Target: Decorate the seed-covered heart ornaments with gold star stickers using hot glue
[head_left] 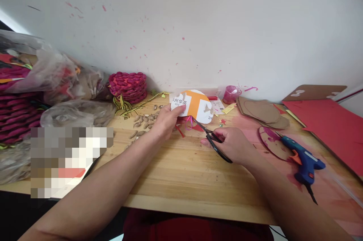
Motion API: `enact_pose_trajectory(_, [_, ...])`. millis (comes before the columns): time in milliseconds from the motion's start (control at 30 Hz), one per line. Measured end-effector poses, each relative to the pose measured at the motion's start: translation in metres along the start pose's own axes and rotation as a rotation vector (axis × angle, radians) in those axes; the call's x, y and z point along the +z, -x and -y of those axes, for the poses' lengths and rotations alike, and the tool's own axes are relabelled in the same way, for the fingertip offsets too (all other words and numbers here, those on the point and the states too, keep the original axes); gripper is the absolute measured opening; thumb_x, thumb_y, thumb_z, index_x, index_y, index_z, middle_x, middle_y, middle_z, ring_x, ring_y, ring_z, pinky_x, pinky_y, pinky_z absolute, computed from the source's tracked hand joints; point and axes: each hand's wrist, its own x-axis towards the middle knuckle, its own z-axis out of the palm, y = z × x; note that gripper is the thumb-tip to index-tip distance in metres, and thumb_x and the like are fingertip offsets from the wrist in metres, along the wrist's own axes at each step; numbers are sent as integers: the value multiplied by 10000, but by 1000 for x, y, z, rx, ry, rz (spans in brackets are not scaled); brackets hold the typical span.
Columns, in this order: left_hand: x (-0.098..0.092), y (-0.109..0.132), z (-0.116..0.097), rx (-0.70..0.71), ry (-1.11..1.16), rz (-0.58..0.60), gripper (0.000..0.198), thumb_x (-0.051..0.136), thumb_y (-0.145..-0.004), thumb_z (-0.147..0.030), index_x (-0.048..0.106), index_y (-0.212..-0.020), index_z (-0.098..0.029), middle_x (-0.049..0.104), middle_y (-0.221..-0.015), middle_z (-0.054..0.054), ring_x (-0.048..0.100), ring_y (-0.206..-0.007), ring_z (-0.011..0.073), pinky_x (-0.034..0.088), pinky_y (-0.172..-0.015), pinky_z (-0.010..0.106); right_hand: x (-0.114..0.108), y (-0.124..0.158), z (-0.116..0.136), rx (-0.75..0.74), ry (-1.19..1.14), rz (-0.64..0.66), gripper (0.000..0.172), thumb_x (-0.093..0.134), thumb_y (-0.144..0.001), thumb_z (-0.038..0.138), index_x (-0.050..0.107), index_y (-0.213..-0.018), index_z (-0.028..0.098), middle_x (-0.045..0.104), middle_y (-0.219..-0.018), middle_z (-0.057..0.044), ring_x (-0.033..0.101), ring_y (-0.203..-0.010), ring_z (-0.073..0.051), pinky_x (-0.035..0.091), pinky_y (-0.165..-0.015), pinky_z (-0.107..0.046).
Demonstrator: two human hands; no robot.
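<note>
My left hand (167, 119) pinches a round white and orange cardboard disc (195, 105) by its left edge, holding it upright above the wooden table (181, 180). Black scissors (214, 141) are gripped in my right hand (231, 143), fingers closed through the handles. The blades point up and left, with their tips at the lower edge of the disc. Pink ribbon bits (184, 123) lie just under the disc.
A blue glue gun (302, 158) lies at the right on a round cardboard piece (272, 142). Brown heart cutouts (262, 112), red sheets (331, 127), a pink cup (231, 93), a stack of magenta woven pieces (128, 86), scattered seeds (143, 122) and plastic bags (73, 112) surround the work spot.
</note>
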Motion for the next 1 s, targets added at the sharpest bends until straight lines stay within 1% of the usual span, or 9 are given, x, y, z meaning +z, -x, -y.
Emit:
enact_pose_trajectory(133, [0, 0, 2, -10, -8, -2, 207, 776, -730, -279, 687, -854, -139, 715, -674, 46, 604, -494, 124, 481, -484, 209, 0, 1, 2, 17, -52, 19, 503, 698, -793, 619, 486, -582, 215, 394, -560, 54, 355, -546, -124, 228, -498, -275])
enact_pose_trajectory(267, [-2, -1, 4, 38, -25, 23, 280, 808, -687, -323, 699, -857, -128, 722, -693, 60, 617, -526, 133, 484, -508, 218, 1, 2, 2, 42, -107, 39, 500, 698, -795, 618, 491, -589, 213, 373, -576, 55, 348, -552, -122, 218, -502, -275])
enact_pose_trajectory(467, [-5, -5, 6, 52, -58, 12, 271, 779, -713, -337, 698, -868, -131, 730, -716, 73, 609, -508, 141, 466, -478, 230, 0, 2, 1, 38, -73, 31, 504, 675, -806, 642, 510, -594, 216, 397, -563, 49, 360, -550, -130, 228, -495, -276])
enact_pose_trajectory(600, [-5, -4, 4, 59, -42, 6, 235, 790, -709, -314, 688, -816, -131, 726, -709, 74, 611, -506, 136, 476, -484, 225, -1, 2, 3, 19, -39, 22, 528, 677, -794, 671, 501, -586, 218, 424, -556, 43, 367, -538, -130, 232, -489, -274])
enact_pose_trajectory(800, [-5, -5, 4, 75, -55, 14, 202, 763, -737, -306, 691, -817, -136, 733, -721, 79, 614, -513, 143, 483, -488, 233, -2, 3, 5, 8, -56, 26, 568, 643, -806, 705, 476, -564, 218, 387, -545, 41, 360, -530, -128, 206, -480, -273])
enact_pose_trajectory(1000, [-6, -6, 5, 57, -59, 40, 218, 755, -743, -311, 692, -841, -127, 725, -703, 82, 622, -514, 155, 503, -494, 244, -2, 3, 6, 23, -42, 28, 572, 646, -792, 722, 496, -571, 216, 407, -560, 36, 376, -543, -134, 222, -495, -278])
